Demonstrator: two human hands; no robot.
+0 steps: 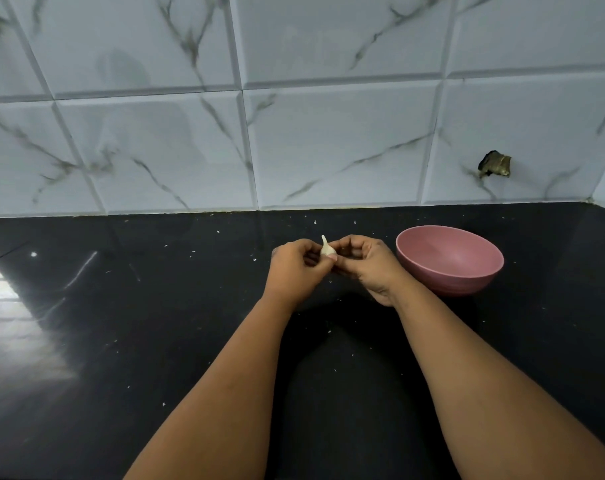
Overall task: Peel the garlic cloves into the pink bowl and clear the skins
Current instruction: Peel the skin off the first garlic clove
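The grip is a two-handed pinch: the left hand point(296, 268) and the right hand point(367, 263) meet fingertip to fingertip above the counter, both with fingers curled in tight around one small, pale, cream-coloured garlic clove point(327, 248) that sits between them. Going by size from there, the grey-veined white marble wall tiles point(328, 133) fill the upper half of the view, with a dark broken hole point(495, 164) low on the right. Below them runs the glossy black stone counter point(155, 341), which carries everything else. The round matte pink bowl point(450, 259) stands on it just beside the right hand, on that hand's outer side, so the right hand is plainly the nearer one for dropping a peeled clove in; what shows of its inside is bare, though the near wall hides part of the floor. The clove stands roughly upright in the pinch, its long axis vertical and its thin pointed tip poking up clear of the fingers, while its fat end is hidden behind the fingertips. It looks to have its skin on, so the peeling is probably only starting, and the coming move likely turns on tearing from that free tip downward. Smallest of all, tiny white flecks of garlic skin point(329, 331) lie scattered across the counter.
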